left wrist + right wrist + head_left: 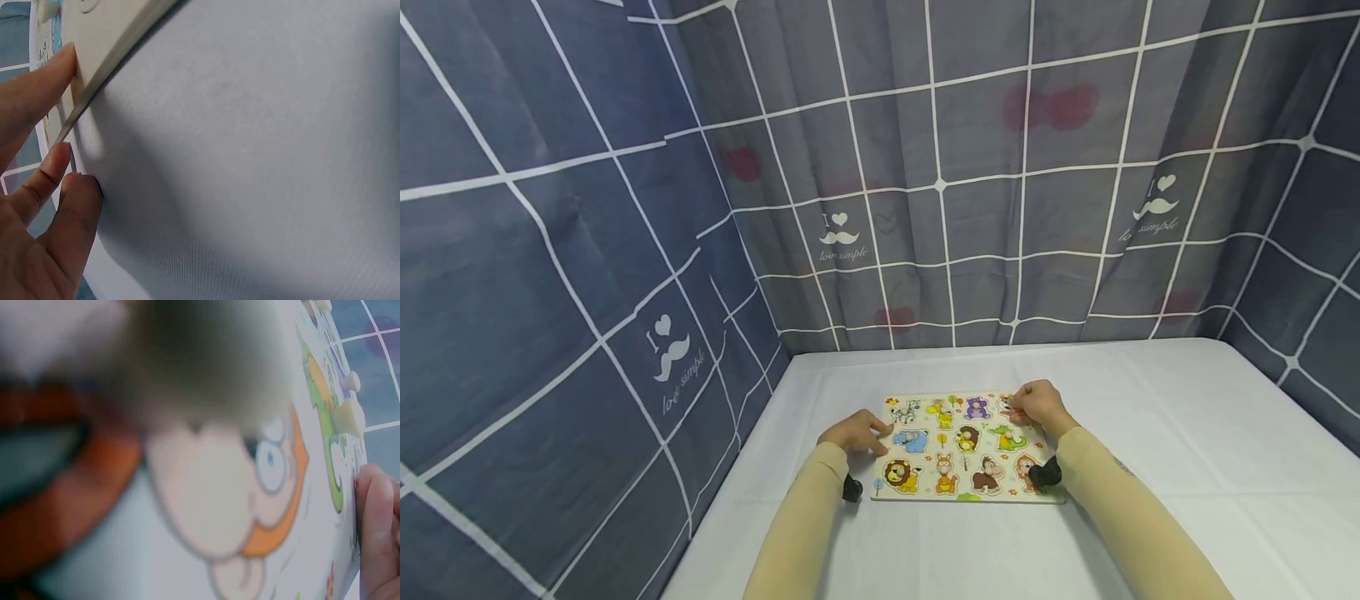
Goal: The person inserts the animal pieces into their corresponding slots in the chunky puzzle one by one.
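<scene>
A flat wooden animal puzzle board (pixel 917 497) lies on the white table. My left hand (pixel 857 432) is at its left edge; in the left wrist view the thumb (pixel 53 72) rests on the board's top and the other fingers are at its side. At the far right corner, my right hand (pixel 1041 406) pinches an orange-and-white animal piece (pixel 1004 404), largely hidden by the fingers. A crocodile piece (pixel 1007 438) sits just below that hand. Close to the right wrist camera is an orange-haired animal piece (pixel 212 500) with a blurred knob over it.
Several other knobbed animals sit in the board, among them a lion (pixel 900 476), an elephant (pixel 911 441) and a zebra (pixel 906 412). White cloth covers the table (pixel 1187 467). Dark checked curtains (pixel 977 225) hang behind it and at both sides.
</scene>
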{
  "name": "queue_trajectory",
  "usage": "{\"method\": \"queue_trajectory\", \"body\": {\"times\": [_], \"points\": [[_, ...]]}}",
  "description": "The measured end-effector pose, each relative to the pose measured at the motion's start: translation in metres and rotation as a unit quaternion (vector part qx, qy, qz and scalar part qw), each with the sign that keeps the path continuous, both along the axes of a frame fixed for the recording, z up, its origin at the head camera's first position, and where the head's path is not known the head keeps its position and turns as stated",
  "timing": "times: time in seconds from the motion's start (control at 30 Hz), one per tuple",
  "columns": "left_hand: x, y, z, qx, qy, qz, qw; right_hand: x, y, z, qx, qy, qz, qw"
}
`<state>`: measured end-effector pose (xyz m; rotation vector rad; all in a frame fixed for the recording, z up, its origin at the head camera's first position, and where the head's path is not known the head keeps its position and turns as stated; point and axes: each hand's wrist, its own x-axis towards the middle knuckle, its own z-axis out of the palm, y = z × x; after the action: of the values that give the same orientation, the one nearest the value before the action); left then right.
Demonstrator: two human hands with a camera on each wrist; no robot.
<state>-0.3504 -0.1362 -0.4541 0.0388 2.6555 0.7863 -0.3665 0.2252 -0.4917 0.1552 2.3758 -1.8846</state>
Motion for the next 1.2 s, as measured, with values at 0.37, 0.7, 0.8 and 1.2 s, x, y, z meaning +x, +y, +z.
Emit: {"method": "queue_trajectory", "body": {"times": [0.37,0.7,0.8,1.2], "points": [[-0.003,-0.001,0.001,-0.003,0.001,0.000,1.0000,0.002,0.004,0.008,0.034,0.000,0.006,0.999],[0.001,-0.009,0.002,0.001,0.013,0.001,0.9999,0.005,0.016,0.012,0.079,0.016,0.066,0.994],[0.002,-0.011,0.001,0.002,0.018,-0.005,0.9998,0.008,0.024,0.014,0.101,0.021,0.072,0.992],[0.007,-0.022,-0.009,0.000,0.060,-0.061,0.9963,0.022,0.067,0.033,0.290,0.080,0.097,0.949]]}}
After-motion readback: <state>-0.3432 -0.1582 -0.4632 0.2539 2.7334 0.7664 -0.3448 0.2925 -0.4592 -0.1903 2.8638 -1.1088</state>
